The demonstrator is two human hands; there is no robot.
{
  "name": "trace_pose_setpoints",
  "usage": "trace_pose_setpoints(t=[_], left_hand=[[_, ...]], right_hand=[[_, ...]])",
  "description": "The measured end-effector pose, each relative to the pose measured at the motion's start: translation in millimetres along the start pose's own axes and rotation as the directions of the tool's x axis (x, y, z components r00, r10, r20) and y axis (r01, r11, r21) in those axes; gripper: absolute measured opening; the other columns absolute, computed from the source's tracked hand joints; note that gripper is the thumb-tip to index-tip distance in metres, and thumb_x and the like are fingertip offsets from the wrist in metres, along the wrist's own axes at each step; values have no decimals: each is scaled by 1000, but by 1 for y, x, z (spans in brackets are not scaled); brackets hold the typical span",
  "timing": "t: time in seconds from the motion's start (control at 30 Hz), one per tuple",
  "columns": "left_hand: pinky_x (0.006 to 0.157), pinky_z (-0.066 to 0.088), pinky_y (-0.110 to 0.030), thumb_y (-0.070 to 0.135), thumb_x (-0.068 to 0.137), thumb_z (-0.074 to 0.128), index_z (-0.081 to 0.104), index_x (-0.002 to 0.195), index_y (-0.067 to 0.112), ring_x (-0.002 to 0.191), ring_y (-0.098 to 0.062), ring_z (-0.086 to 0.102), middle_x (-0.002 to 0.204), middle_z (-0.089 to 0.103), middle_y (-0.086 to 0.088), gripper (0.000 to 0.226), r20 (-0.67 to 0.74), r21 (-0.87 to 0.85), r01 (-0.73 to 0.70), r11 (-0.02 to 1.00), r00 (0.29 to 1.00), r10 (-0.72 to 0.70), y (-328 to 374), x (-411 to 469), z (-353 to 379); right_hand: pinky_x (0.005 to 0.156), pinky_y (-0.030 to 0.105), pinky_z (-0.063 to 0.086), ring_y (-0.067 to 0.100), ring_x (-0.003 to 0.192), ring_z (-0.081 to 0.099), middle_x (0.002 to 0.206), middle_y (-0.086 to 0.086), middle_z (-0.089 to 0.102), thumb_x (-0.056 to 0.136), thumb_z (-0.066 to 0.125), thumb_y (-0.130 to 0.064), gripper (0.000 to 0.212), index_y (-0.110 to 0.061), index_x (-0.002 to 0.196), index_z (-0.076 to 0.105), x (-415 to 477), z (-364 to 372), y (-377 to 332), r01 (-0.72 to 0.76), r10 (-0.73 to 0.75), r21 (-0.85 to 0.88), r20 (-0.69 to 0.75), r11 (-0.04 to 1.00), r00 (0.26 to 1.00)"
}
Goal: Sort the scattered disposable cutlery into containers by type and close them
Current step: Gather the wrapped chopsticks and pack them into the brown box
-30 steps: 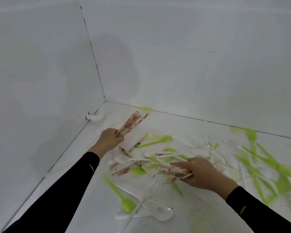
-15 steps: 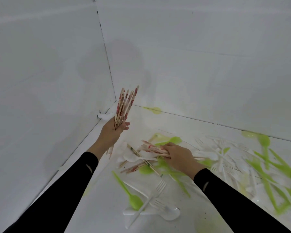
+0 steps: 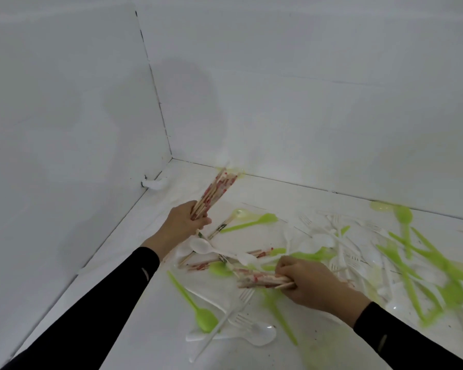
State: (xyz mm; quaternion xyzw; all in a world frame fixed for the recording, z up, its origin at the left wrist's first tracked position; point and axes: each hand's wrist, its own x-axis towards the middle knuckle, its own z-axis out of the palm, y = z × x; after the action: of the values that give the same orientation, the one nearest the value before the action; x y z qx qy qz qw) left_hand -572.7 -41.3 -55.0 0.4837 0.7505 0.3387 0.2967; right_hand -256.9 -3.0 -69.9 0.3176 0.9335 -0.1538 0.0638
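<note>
Whereas half a sec ago the right hand (image 3: 313,285) reached out over the far part of the pile, it's now drawn back nearer the body, w/ the near chopstick bundle (image 3: 259,280) still in it. The left hand (image 3: 183,227) has dropped too. It held the far chopstick bundle (image 3: 215,192) raised & almost upright, but now sits low over the worktop (image 3: 150,329), sticks leaning away toward the back wall.

Right fingers (image 3: 285,265) are clenched round the near chopstick bundle, which lies approx. level w/ its free end pointing left. Can't tell if that end rests on the pile or hangs just above it. Left fingers (image 3: 202,222) are curled tight round the lower end of the far chopstick bundle, red-printed tops fanning out beyond them.

Nearer than the right fingers lie a white fork (image 3: 225,320) & a wide white spoon (image 3: 259,335), crossing each other. Just left of those is a near green spoon (image 3: 198,308). Btwn the two sets of fingers are a small white spoon (image 3: 202,247) and loose chopsticks (image 3: 261,253) flat on the worktop. Just right of the left fingers lies a far green spoon (image 3: 251,222). Right of the right fingers spreads a mixed heap (image 3: 412,263) of white forks & green pieces, too blurred to sort out.
</note>
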Motion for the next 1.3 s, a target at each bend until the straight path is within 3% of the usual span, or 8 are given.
trace_pose_setpoints(t=[0.17, 0.33, 0.6, 0.73, 0.87, 1.0, 1.17, 1.3], left_hand=[[53, 35, -17, 29, 85, 73, 57, 85, 12, 67, -13, 54, 73, 57, 3, 23, 23, 246, -14, 969, 1000, 9, 3, 11, 29], [57, 37, -27, 28, 83, 74, 53, 82, 14, 73, -20, 55, 79, 58, -1, 25, 42, 270, 28, 963, 998, -41, 0, 15, 40], [53, 31, -19, 19, 92, 60, 52, 89, 13, 78, -20, 50, 79, 51, 1, 10, 203, 439, -86, 895, 979, -6, -1, 21, 32], [56, 31, -24, 14, 91, 57, 50, 87, 11, 78, -23, 51, 82, 53, -4, 9, 181, 424, -113, 899, 983, 39, -5, 20, 30], [54, 30, -21, 21, 88, 66, 52, 86, 12, 74, -19, 50, 80, 53, -1, 17, 96, 372, -69, 926, 995, 36, -8, 18, 31], [57, 31, -26, 22, 90, 63, 50, 86, 10, 77, -22, 50, 83, 54, -4, 18, 74, 330, 18, 944, 996, -45, -7, 18, 30], [52, 39, -21, 20, 92, 60, 51, 97, 9, 77, -22, 55, 86, 54, -3, 15, 62, 185, 52, 981, 996, -65, 8, 15, 17], [50, 41, -15, 18, 96, 56, 51, 92, 9, 67, -16, 54, 78, 54, -2, 10, 21, 63, 38, 997, 999, -39, 24, 7, -9]], right_hand=[[54, 28, 47, 18, 80, 69, 117, -18, 61, 77, 36, -45, 48, -31, 108, 70, 28, 1, -23, 46, -29, 58, -268, 997, 963], [83, 35, 49, 16, 116, 59, 138, -17, 53, 94, 45, -39, 48, -36, 142, 47, 51, 6, -47, 115, -116, -12, -110, 993, 987], [70, 27, 37, 15, 102, 58, 117, -9, 57, 89, 49, -36, 31, -27, 114, 64, 18, 9, -21, 117, -114, 66, -54, 991, 992], [67, 23, 33, 11, 96, 58, 110, -11, 57, 67, 24, -59, 64, -28, 104, 66, -7, 13, 3, 57, -58, 68, 5, 996, 998], [64, 24, 32, 12, 92, 60, 111, -12, 56, 70, 25, -56, 59, -25, 98, 66, -8, 5, 12, 22, -18, 64, -64, 998, 998], [66, 29, 44, 16, 93, 65, 123, -18, 56, 81, 34, -43, 50, -26, 113, 68, 16, 2, -10, 68, -63, 25, -186, 997, 981], [75, 38, 50, 23, 107, 63, 139, -10, 51, 91, 46, -32, 53, -30, 144, 46, 52, 19, -40, 158, -163, -42, -138, 986, 977], [45, 30, 47, 21, 61, 65, 106, -6, 62, 79, 38, -47, 56, -24, 121, 68, 64, 26, -43, 151, -194, -184, -242, 971, 951]])
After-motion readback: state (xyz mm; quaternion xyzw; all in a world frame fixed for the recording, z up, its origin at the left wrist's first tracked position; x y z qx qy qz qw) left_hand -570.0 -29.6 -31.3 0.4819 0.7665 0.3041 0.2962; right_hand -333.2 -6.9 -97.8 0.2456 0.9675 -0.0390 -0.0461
